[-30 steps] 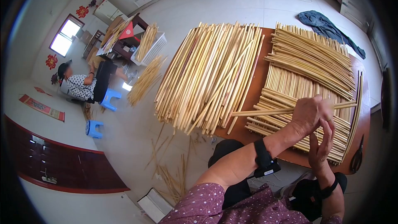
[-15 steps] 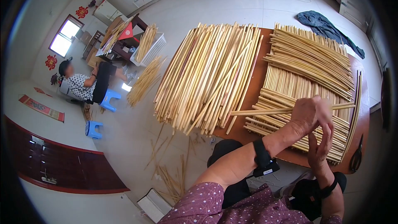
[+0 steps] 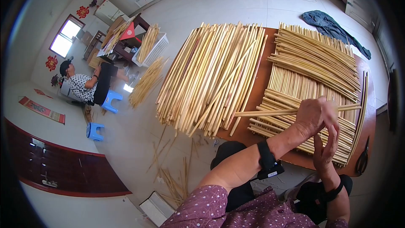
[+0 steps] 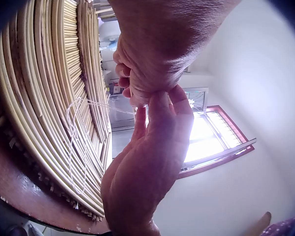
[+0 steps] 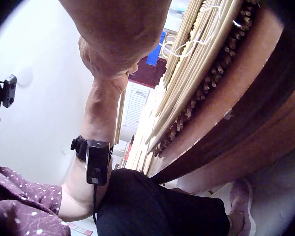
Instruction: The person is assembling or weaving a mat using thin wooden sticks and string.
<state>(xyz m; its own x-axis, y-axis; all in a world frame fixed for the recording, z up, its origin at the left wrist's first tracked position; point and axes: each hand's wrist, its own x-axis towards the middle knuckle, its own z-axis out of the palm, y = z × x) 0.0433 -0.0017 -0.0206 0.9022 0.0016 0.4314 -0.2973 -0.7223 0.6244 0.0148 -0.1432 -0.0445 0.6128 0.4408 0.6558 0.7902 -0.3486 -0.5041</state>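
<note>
In the head view, my left hand (image 3: 317, 113) is curled round two or so thin sticks (image 3: 270, 113) held across bundled rods (image 3: 291, 95). My right hand (image 3: 325, 150) is raised just below it, fingers pointing up, thumb apart. Seen from the left wrist, the right hand (image 4: 147, 167) meets the underside of the left hand (image 4: 155, 59), its fingertips partly hidden. A thin white string (image 4: 71, 142) lies looped over the rods and runs towards both hands; whether fingers pinch it I cannot tell. The right wrist view also shows the string (image 5: 214, 29).
A wide pile of loose sticks (image 3: 211, 76) covers the brown table's (image 3: 271, 42) left part. Black scissors (image 3: 362, 160) lie by its right edge. Beyond are dark cloth (image 3: 331, 27), a white basket (image 3: 158, 50), blue stools (image 3: 95, 131) and a seated person (image 3: 84, 85). More sticks (image 3: 173, 185) litter the floor.
The head view has shifted very slightly. Both hands stay together at the same place over the rods. The seated person's upper body and arms have moved a little.
</note>
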